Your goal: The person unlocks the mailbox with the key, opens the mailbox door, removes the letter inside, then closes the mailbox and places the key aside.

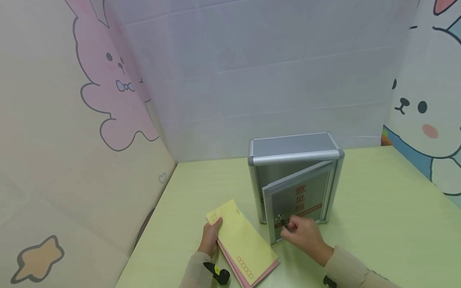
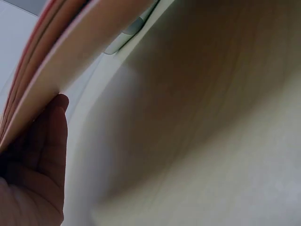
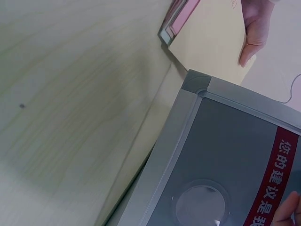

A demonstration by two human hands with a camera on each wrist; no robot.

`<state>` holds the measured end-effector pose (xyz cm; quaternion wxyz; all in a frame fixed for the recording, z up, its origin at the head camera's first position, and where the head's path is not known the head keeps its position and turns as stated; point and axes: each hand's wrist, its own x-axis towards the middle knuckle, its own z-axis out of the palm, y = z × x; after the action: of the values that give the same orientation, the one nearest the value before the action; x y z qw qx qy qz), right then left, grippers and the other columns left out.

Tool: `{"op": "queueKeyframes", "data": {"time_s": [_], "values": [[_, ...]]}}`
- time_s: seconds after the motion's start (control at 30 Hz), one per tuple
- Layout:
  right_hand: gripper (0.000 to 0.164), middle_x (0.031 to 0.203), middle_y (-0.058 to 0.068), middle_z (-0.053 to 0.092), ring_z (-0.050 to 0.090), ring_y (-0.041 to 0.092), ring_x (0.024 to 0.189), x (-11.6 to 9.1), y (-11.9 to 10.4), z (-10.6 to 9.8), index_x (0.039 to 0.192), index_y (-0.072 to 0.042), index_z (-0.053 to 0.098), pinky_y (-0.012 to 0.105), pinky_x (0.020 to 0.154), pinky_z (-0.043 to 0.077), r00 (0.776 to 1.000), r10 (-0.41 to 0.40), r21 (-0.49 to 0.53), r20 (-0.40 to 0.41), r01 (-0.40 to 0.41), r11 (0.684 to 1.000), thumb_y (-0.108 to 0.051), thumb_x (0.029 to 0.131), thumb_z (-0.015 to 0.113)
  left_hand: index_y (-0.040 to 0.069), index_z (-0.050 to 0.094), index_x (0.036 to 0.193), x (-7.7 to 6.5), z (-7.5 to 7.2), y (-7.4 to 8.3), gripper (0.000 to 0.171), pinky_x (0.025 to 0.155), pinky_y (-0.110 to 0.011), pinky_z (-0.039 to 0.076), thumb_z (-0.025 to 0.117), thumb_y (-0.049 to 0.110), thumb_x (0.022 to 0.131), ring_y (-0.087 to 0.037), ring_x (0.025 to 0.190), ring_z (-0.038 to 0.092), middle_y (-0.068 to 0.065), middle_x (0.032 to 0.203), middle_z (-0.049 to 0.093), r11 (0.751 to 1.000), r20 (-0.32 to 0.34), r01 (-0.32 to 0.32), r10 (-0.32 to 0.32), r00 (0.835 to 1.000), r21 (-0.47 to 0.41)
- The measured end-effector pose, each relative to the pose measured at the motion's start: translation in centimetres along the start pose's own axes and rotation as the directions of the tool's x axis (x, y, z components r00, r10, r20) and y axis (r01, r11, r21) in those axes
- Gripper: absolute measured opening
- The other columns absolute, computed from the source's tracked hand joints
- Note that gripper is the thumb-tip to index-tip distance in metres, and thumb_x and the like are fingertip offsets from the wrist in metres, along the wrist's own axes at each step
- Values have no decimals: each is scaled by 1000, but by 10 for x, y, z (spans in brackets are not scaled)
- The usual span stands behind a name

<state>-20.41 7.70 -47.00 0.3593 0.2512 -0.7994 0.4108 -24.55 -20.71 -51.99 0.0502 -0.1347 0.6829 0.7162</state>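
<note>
My left hand (image 1: 210,237) grips a stack of envelopes (image 1: 245,242) near one end, thumb over the top. The uppermost envelope is yellow and pink edges show beneath it; in the left wrist view the fingers support the stack's underside. A grey metal suggestion box (image 1: 295,146) stands upright to the right of the envelopes. Its front door (image 1: 317,188), marked with red characters, hangs ajar with the free edge swung toward me. My right hand (image 1: 305,236) pinches a small black-headed key (image 1: 284,222) at the door's lock. The box's inside is mostly hidden behind the door.
The pale yellow-green table (image 1: 371,208) carries the box. A plain light curtain (image 1: 273,80) closes off the back, and cartoon-printed sheets (image 1: 115,200) hang at the left and right sides. A round clear disc (image 3: 201,207) is on the door's lower part.
</note>
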Motion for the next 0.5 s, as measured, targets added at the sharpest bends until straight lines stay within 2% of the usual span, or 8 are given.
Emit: {"op": "queueKeyframes", "data": {"time_s": [0.5], "values": [[22,42,-13,33,15,-17,53,1,1,1,54,-20,41,8,41,16,1000,-24,4,-14,24,1000,-9,59,60,-10,38,140,2,2,-4,50,79,-24,51,46,24,103,-7,86,64,-9,105,65,999,-8,26,-26,1000,30]]}}
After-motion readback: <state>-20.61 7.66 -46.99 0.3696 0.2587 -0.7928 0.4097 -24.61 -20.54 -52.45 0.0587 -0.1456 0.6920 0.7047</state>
